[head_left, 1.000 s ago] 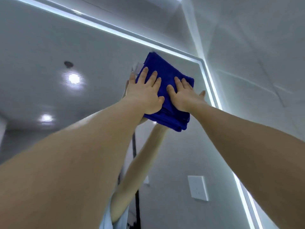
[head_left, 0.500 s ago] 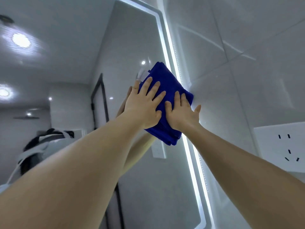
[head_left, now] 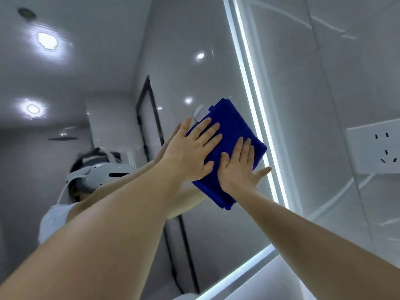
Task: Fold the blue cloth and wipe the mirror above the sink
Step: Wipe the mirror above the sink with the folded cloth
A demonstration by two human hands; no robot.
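Mirror (head_left: 194,61): both flat hands press cloth (head_left: 233,135).

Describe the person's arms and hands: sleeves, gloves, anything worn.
Both forearms are bare to the frame edge: no sleeves show. The left hand and right hand wear no gloves, rings or watch, and the fingers look bare. The mirror reflects a white sleeveless top.

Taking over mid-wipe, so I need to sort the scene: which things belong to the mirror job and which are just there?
In the job:
- blue cloth, folded, flat against the glass
- mirror
- left hand and right hand, both pressed open on the cloth

Just there:
- wall socket on the tiles to the right
- lit strip along the mirror's edge
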